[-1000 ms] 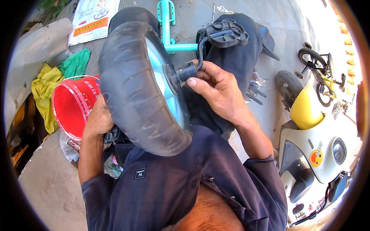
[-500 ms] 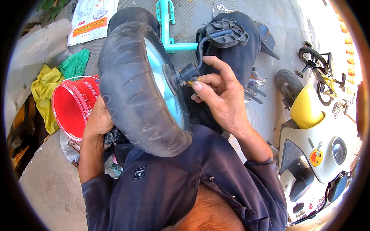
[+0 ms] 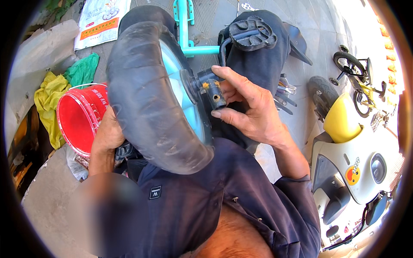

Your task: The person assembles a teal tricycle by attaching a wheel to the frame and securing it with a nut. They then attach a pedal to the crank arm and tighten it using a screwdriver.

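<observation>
A black ribbed tyre on a wheel with a light-blue hub (image 3: 186, 96) stands upright between my legs. My left hand (image 3: 109, 131) is at the wheel's left side, its fingers hidden behind the tyre (image 3: 148, 99). Beside the hub, my right hand (image 3: 254, 105) pinches a short dark metal tube (image 3: 215, 95) between thumb and fingers. A round hole shows in the tube's side, and yellow-brown grease clings to its upper end. Just above, a black pedal (image 3: 252, 33) on a bent crank arm (image 3: 223, 50) rests over my right thigh.
A light-blue metal frame (image 3: 184, 28) lies beyond the wheel. On the left are a red bucket (image 3: 86, 112), yellow cloth (image 3: 48, 101) and a green bag (image 3: 82, 71). Tools (image 3: 284, 96) lie past my right knee; a small bicycle (image 3: 357, 77) and white scooter (image 3: 350, 167) stand right.
My right hand has opened wider and turned, with the thumb moving lower. The dark tube with its hole now shows between thumb and fingers. The wheel and my left hand have barely moved.
</observation>
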### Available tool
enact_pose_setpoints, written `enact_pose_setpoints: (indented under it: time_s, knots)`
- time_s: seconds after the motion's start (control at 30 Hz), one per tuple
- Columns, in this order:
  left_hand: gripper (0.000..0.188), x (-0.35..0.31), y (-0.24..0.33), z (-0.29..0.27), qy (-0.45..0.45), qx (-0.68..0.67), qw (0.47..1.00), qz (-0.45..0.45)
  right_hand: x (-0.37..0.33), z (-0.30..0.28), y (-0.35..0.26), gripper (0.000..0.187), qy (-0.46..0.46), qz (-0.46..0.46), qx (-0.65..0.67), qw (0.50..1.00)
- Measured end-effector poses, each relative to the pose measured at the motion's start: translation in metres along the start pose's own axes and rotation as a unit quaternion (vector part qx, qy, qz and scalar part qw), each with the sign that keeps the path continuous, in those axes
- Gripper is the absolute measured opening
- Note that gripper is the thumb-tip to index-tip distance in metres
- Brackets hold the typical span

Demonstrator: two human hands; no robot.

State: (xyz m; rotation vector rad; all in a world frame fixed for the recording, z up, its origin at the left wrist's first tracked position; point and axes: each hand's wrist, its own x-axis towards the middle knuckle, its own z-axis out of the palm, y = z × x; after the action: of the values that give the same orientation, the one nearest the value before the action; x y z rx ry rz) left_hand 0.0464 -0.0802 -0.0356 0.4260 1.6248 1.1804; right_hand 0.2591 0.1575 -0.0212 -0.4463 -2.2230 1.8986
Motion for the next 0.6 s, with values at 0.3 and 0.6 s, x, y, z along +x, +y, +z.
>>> enact_pose_setpoints:
  time_s: [0.3,0.6]
  knots:
    - [0.036,0.002,0.004,0.005,0.007,-0.015,1.000,-0.009,0.002,0.000,0.000,0.068,0.011,0.042,0.027,0.999]
    - [0.036,0.002,-0.002,-0.001,-0.032,0.006,0.999,0.030,-0.005,0.007,0.010,0.026,0.088,0.107,0.212,0.967]
